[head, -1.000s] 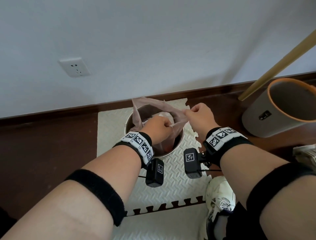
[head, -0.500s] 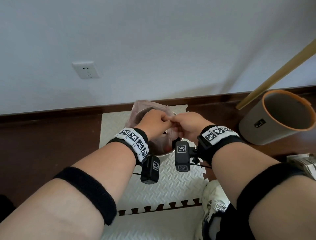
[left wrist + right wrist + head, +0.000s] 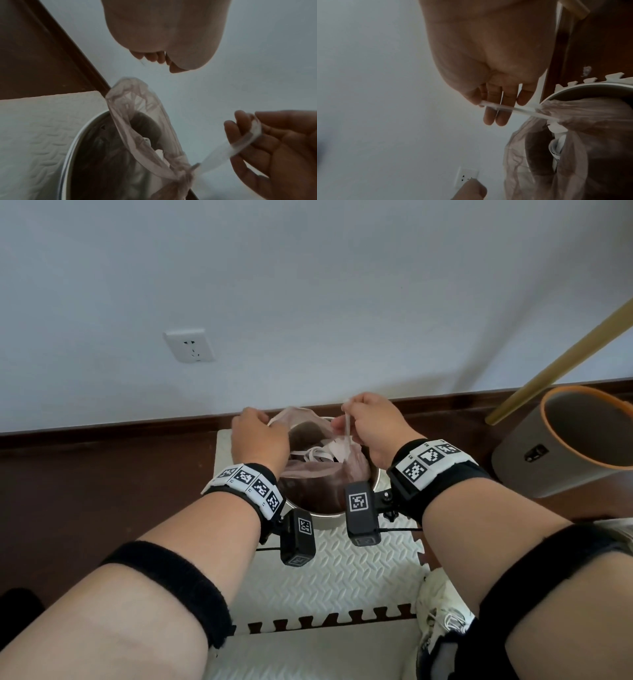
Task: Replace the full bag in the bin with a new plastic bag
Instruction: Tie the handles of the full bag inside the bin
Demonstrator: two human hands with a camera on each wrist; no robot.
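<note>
White foam mat point(image 3: 329, 570) beneath bin point(image 3: 375, 474), grey bucket point(image 3: 534, 460) and stick point(image 3: 555, 364) rightward

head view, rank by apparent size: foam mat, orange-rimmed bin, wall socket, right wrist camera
1. White foam floor mat
2. Grey orange-rimmed bin, cut off by the frame edge
3. White wall socket and black right wrist camera: alike; the camera sits nearer, so unranked.

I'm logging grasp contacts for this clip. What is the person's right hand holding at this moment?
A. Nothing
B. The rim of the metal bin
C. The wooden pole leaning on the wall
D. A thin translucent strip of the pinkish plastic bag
D: in the right wrist view the right hand pinches a thin translucent strip that runs from the pinkish plastic bag in the round metal bin.
</note>
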